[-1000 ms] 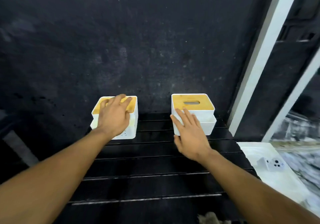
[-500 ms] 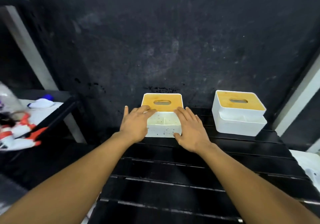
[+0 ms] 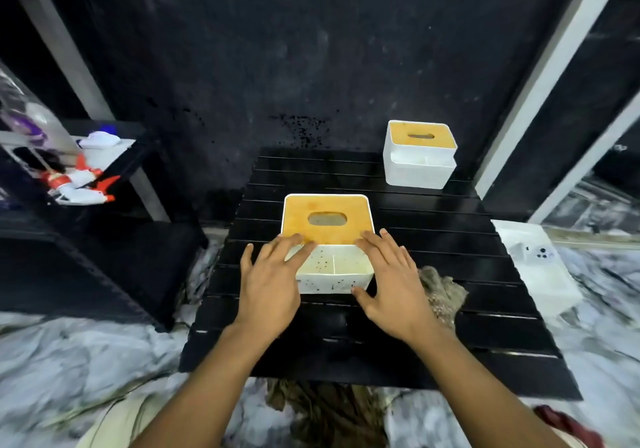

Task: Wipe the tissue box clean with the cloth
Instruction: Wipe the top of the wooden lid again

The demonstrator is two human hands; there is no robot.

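Both the left grip [image 3: 270,284] and right grip [image 3: 391,284] rest flat, holding nothing, against the tissue box [image 3: 325,205] on the desk [image 3: 433,225], so we should steady it left-handed and take the nearby cloth [image 3: 445,291].

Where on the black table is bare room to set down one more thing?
Free: the back strip left of the far tissue box, the slats between that box and the cloth, and the near edge of the table. Crowded: the middle, where the left hand and right hand flank the near tissue box.
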